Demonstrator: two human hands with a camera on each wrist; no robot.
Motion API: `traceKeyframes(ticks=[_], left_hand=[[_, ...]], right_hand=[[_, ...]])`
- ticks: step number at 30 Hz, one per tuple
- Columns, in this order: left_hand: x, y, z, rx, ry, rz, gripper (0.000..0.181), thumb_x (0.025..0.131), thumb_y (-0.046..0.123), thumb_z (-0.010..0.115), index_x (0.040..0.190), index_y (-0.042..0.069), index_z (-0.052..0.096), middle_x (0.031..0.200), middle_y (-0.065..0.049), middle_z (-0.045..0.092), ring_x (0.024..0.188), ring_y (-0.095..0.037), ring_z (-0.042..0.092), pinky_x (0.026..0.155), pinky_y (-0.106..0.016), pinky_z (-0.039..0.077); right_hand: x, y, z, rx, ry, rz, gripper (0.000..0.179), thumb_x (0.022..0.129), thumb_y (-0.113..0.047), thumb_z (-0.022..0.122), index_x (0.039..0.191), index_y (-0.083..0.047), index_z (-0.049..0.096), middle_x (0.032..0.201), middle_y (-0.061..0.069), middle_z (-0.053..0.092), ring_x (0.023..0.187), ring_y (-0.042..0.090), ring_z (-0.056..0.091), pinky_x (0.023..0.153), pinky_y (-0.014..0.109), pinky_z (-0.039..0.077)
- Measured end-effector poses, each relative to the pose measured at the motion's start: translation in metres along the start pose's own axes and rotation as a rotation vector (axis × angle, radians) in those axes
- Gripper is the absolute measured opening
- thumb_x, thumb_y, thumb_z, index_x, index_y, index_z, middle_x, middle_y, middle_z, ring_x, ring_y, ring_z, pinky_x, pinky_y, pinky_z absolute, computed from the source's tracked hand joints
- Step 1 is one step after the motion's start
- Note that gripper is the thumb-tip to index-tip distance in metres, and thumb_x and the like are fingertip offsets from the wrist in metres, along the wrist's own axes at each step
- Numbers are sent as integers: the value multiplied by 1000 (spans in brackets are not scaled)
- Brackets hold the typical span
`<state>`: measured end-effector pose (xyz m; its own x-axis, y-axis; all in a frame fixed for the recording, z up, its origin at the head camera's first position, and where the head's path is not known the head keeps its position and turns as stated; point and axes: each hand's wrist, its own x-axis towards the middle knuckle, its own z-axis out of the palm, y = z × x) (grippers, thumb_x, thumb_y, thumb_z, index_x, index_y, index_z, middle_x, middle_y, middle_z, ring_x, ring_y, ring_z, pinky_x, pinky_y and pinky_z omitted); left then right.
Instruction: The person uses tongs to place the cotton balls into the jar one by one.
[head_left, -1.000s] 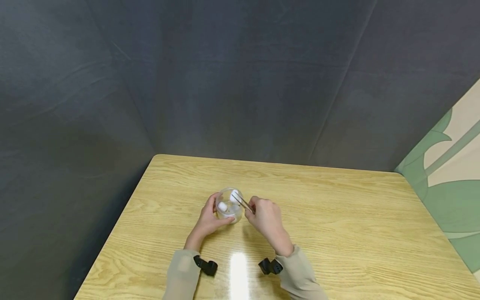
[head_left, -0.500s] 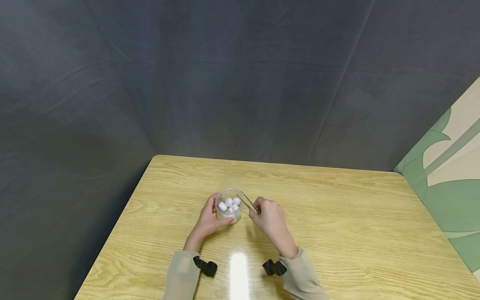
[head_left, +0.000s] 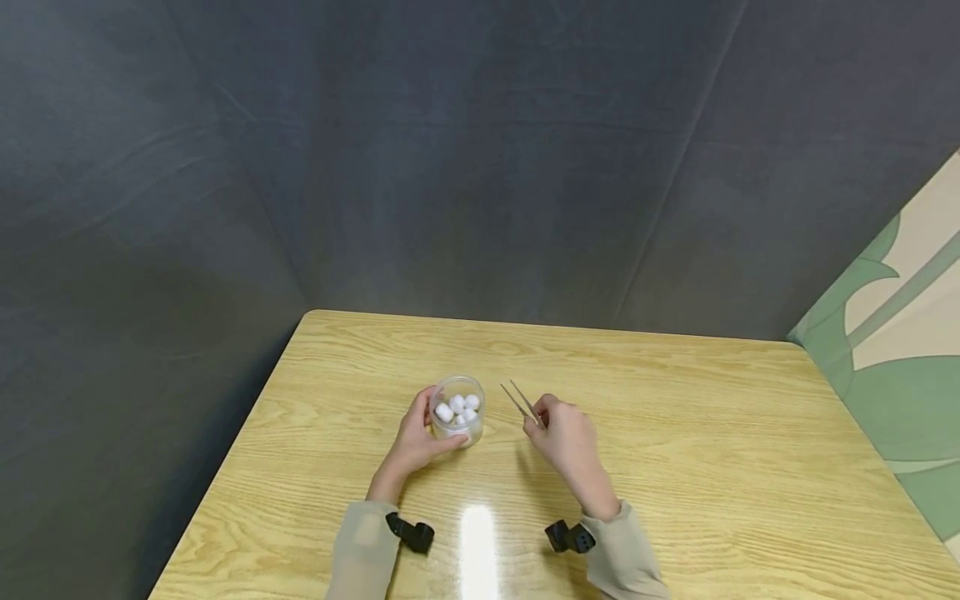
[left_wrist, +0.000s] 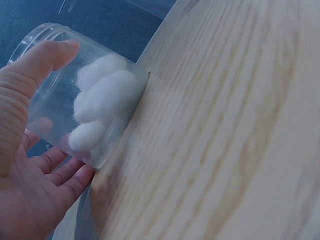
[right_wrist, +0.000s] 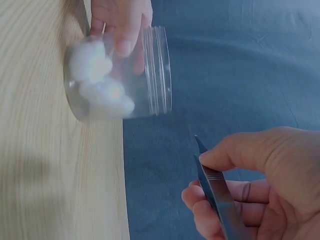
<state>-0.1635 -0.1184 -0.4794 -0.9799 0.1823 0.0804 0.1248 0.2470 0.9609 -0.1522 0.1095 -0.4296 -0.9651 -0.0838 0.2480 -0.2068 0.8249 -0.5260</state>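
Note:
A clear plastic jar (head_left: 459, 429) stands on the table with several white cotton balls (left_wrist: 107, 97) inside it. My left hand (head_left: 412, 437) curls round the jar's left side, thumb along the near wall and fingers behind; in the left wrist view the thumb lies near the threaded rim. To the jar's right, my right hand (head_left: 567, 437) pinches metal tweezers (right_wrist: 217, 192) between thumb and fingers. The tweezers' tips are parted, point up and left in the head view, and hold nothing. They are apart from the jar, whose mouth has no lid on it.
The light wooden table (head_left: 712, 433) extends to both sides and behind the hands. A dark cloth (head_left: 480, 167) hangs behind its far edge. Black wrist cameras (head_left: 411, 533) are strapped at the sleeves. A green and cream patterned surface (head_left: 900, 375) is at the right.
The tweezers have let go of a cotton ball, which dropped into the jar among the others. My right hand then moved right, away from the jar; the left hand stays in place.

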Motion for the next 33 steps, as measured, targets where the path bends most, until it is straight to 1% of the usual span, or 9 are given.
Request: traceKeyframes(ticks=[6,8,12,14,22,25,29,32,33], left_hand=[[8,-29,3,2,26,-4,82,71,6,80,139,0,34,134,-22,43,113,-35,49,93,-48,39],[10,-35,3,5,34,-8,83,71,8,81,139,3,35,134,-19,44,114,-32,49,93,-47,39],[9,-36,3,8,40,-6,83,70,13,83,138,6,36,133,-15,45,112,-29,50,93,-45,40],[9,-35,3,10,42,0,83,69,14,83,138,5,36,132,-16,46,111,-30,50,92,-46,40],[9,-34,3,11,41,14,82,70,11,82,138,4,36,132,-16,46,112,-30,50,92,-46,40],[6,-20,2,2,28,13,81,71,7,80,138,0,35,132,-22,44,113,-35,49,93,-48,39],[6,-21,3,12,30,10,81,71,8,81,137,0,35,131,-21,45,113,-35,49,93,-48,39],[10,-36,4,21,42,13,82,69,14,83,137,4,37,131,-16,47,111,-30,51,92,-46,40],[10,-36,4,19,42,13,82,69,14,83,137,4,37,131,-16,47,111,-30,51,92,-47,40]], right_hand=[[0,7,-5,-7,14,18,11,79,-10,70,77,-3,63,52,-3,46,43,10,36,42,26,30],[0,9,-6,-5,17,21,11,79,-10,69,77,-2,62,53,-2,47,43,10,36,42,26,31],[-1,14,-10,-5,23,29,11,79,-10,69,78,-1,63,53,-2,47,43,11,36,42,26,32],[-2,17,-12,-13,27,34,12,79,-11,69,78,-1,63,53,-2,47,44,10,36,43,26,32],[-3,32,-18,-19,41,40,11,79,-10,69,77,-1,62,53,-1,47,44,11,36,43,27,31],[-5,39,-19,-20,54,24,10,78,-9,69,75,-2,62,52,-1,46,44,11,36,43,27,31],[-8,47,-22,-8,57,17,9,78,-7,69,74,-3,61,52,-1,47,44,11,36,42,28,32],[-11,53,-23,-1,44,35,10,79,-7,68,74,-3,60,52,-1,46,44,11,36,43,27,31],[-12,55,-23,-1,40,41,10,79,-7,67,74,-3,60,52,-2,46,44,11,36,43,27,31]])
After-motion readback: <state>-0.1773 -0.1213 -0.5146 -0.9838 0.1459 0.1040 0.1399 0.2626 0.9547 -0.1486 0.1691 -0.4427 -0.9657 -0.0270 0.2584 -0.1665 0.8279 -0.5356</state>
